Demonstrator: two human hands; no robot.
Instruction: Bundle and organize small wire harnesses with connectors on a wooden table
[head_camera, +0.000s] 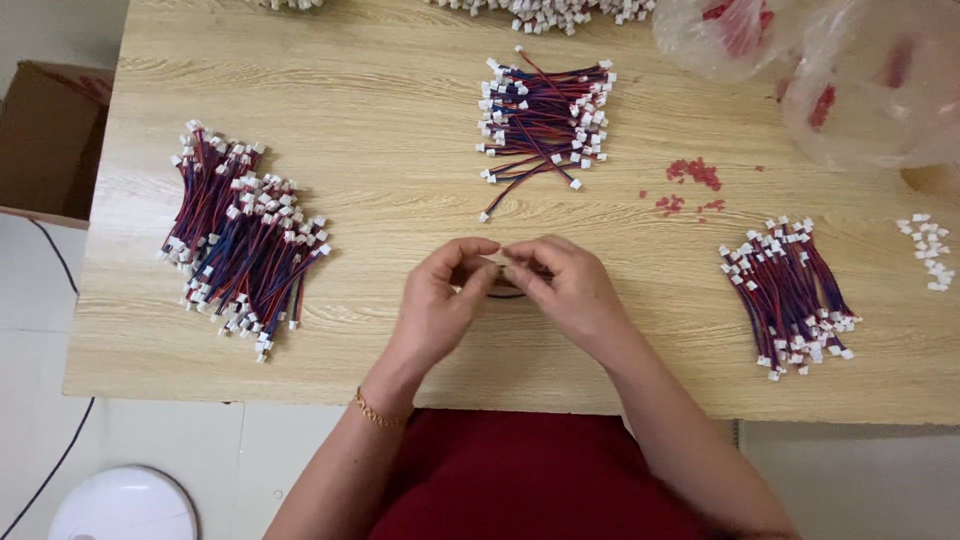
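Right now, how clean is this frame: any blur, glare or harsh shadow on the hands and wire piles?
Head view: light is soft and even, with only faint shadows under the left hand and right hand; the fingertips look slightly soft, so what they pinch is hard to read; the wire bundles are fairly sharp; the clear plastic bags top right are hazy with mild glare; the table edges bow a little.

A light wood-grain tabletop (350, 150) fills most of the view under soft, even light. Left of the tabletop stands a brown cardboard box (45, 140). Below the tabletop's near edge lie pale floor tiles (150, 440), a dark cable (60, 460) and a round white object (125, 505).
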